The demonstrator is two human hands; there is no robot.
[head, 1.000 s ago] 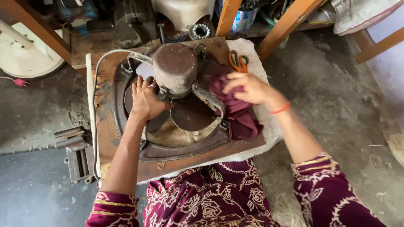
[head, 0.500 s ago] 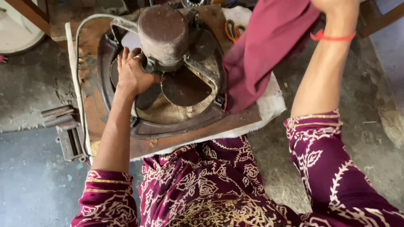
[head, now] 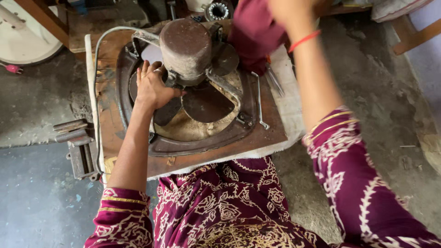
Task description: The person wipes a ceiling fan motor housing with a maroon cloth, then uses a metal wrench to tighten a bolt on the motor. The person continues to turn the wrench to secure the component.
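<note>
A rusty exhaust fan lies flat in its square brown frame (head: 216, 151) on the floor in front of me. Its round motor housing (head: 186, 46) stands up in the middle, with dusty blades (head: 206, 103) under it. My left hand (head: 151, 87) rests on a blade just left of the motor, fingers spread against it. My right hand (head: 289, 14) is raised and blurred at the top, gripping a maroon cloth (head: 252, 34) that hangs over the far right corner of the frame.
A white cable (head: 94, 92) runs along the frame's left edge. A metal rod with a hooked end (head: 259, 103) lies on the frame's right side. A grey metal vise (head: 78, 147) sits left on the concrete floor. Wooden legs (head: 415, 39) stand at the top corners.
My right hand lifted the maroon cloth off the fan, then brought it back down toward the frame's far right corner. The left hand stayed on the blade by the motor.
</note>
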